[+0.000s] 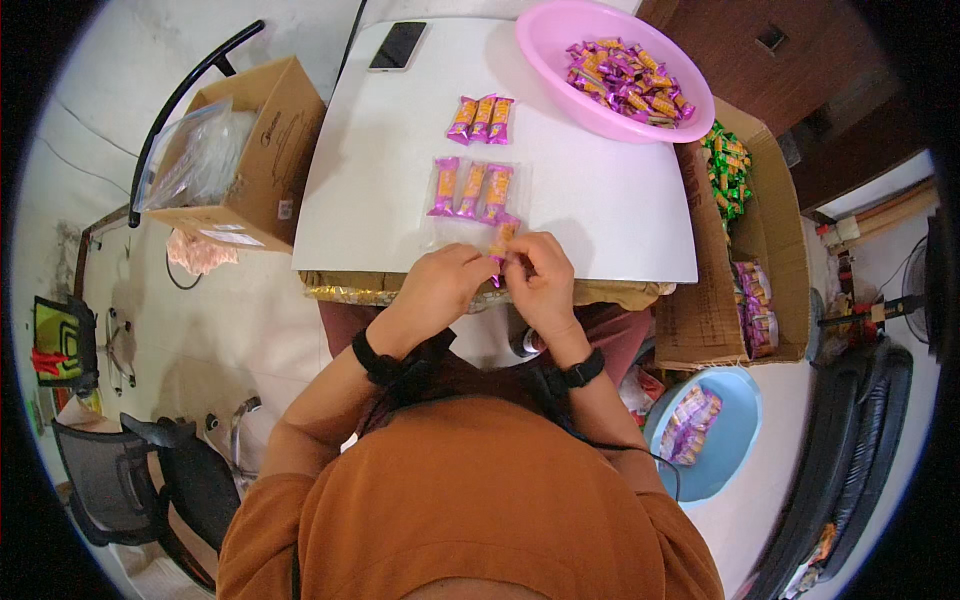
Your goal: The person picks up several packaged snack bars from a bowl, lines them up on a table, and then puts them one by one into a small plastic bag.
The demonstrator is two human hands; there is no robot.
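My left hand (448, 279) and my right hand (541, 276) meet at the near edge of a white table (360, 187). Between their fingers is a small purple and orange wrapped snack bar (503, 234), its lower end partly covered by the fingers. Just beyond it, several like bars (471, 190) lie side by side on or in a clear plastic bag (523, 187); which of the two I cannot tell. Farther up the table, another group of wrapped bars (481, 120) sits close together. Both wrists wear black bands.
A pink basin (536, 52) of wrapped bars stands at the back right, a black phone (398, 46) at the back left. Cardboard boxes flank the table: one (281, 150) holds clear bags, the other (780, 300) green and purple packs. A blue basin (731, 450) with packs is lower right.
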